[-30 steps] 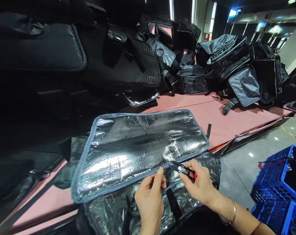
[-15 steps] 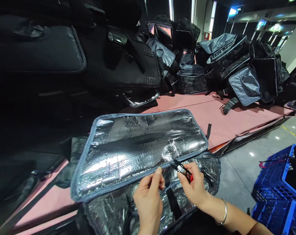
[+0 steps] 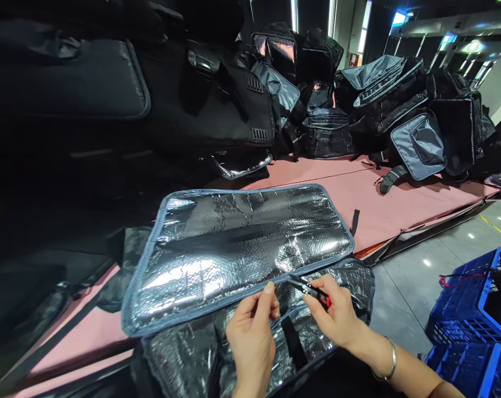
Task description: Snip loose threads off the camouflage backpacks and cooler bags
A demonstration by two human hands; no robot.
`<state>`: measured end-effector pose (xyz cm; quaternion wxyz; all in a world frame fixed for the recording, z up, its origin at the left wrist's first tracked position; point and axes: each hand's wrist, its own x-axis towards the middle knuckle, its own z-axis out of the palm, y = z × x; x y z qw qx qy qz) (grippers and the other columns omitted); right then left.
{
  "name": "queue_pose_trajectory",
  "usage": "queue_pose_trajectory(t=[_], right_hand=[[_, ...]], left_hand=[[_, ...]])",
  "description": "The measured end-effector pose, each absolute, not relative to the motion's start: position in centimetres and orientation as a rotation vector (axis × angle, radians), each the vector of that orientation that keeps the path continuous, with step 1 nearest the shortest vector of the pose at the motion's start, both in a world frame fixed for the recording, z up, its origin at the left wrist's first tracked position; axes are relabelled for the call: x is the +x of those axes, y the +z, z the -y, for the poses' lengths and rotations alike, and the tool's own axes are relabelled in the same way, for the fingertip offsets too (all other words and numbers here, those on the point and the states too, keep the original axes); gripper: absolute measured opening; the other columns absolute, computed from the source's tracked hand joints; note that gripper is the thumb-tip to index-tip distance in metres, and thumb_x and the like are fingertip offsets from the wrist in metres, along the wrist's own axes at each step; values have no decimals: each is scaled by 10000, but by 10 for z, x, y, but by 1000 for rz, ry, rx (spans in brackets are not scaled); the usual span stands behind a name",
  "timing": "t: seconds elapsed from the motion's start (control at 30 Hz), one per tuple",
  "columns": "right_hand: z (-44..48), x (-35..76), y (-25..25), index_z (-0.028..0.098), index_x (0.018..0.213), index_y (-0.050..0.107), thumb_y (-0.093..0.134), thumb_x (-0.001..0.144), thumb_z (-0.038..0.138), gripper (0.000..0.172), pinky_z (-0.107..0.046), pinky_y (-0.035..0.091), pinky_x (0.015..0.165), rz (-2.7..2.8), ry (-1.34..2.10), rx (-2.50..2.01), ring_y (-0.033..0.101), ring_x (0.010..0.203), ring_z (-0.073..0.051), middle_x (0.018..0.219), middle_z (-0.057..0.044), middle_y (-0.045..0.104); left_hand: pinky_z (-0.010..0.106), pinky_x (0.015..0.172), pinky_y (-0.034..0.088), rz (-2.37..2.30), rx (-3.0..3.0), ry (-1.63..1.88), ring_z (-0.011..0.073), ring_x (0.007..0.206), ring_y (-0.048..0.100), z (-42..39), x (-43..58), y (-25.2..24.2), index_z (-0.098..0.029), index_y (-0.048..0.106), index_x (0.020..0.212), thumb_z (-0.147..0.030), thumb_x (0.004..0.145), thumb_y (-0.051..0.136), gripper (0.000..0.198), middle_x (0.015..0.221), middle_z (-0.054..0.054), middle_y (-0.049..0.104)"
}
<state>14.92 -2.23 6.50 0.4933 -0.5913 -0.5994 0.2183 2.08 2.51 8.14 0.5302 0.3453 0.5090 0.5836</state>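
Note:
A quilted silver-foil bag flap (image 3: 233, 243) with blue-grey binding lies raised across an insulated bag (image 3: 184, 354), whose crinkled foil lining shows below. At the flap's near edge, my left hand (image 3: 252, 331) pinches the binding between thumb and fingers; any thread there is too fine to see. My right hand (image 3: 337, 312) holds small black thread snips (image 3: 306, 286) with a red spot near the palm. Their blades point left, with the tips at the binding just right of my left thumb. A black strap (image 3: 294, 342) lies across the lining below my hands.
Large black bags (image 3: 209, 105) are stacked close on the left. More bags, several of them open (image 3: 383, 94), are heaped farther back on the pink-covered table (image 3: 316, 171). Blue plastic crates (image 3: 457, 298) stand on the floor at right.
The snips' blades have come closer together and turned slightly flatter at the binding. My right hand has shifted a little right; my left hand keeps its pinch.

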Motion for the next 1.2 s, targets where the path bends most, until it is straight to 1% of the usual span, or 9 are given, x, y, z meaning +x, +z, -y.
queue_pose_trajectory(t=[0.23,0.43,0.53,0.7,0.8,0.97,1.07,1.2], right_hand=[[18,148,69,177,953,539,518,872,323,168,-233,369,525,1558,558,-1424,478,525,-112,663,11,525],[14,146,68,165,957,543,482,904,293,152,-240,390,547,1648,377,-1376,516,555,-122,711,-20,587],[14,146,67,172,936,544,485,903,277,124,-224,394,530,1618,322,-1296,520,546,-113,700,-10,588],[18,151,65,179,961,542,514,886,252,107,-212,377,492,1557,380,-1323,483,490,-98,629,34,523],[18,156,65,184,952,547,516,891,254,98,-214,395,521,1554,414,-1315,509,532,-105,670,22,554],[14,162,65,195,929,542,517,902,278,91,-208,373,492,1557,503,-1337,468,497,-96,646,37,549],[13,165,64,195,926,548,515,908,304,115,-216,404,540,1568,531,-1350,519,570,-112,727,10,590],[11,170,67,201,962,511,477,927,299,110,-222,416,545,1575,473,-1368,538,575,-125,693,19,584]], left_hand=[[204,450,331,-1212,828,1408,73,460,400,-25,20,78,-150,568,551,-384,631,739,301,489,-42,473],[203,450,327,-1207,812,1396,73,467,402,-26,19,75,-146,583,566,-408,616,749,314,500,-37,487],[201,449,323,-1208,813,1392,71,465,398,-26,19,74,-149,567,552,-412,620,748,326,495,-40,481],[197,446,325,-1200,800,1385,71,462,392,-24,21,73,-155,554,556,-436,630,738,344,495,-45,473],[200,444,325,-1190,808,1362,74,459,394,-24,22,72,-157,551,555,-461,637,725,360,492,-45,470],[205,444,321,-1189,819,1349,70,441,381,-24,21,71,-157,540,550,-494,644,704,386,487,-47,464],[207,437,312,-1184,816,1340,71,433,376,-26,21,73,-157,538,550,-503,634,708,394,480,-47,458],[204,446,309,-1175,817,1330,71,443,379,-29,22,75,-161,521,547,-518,631,704,410,487,-46,460]])
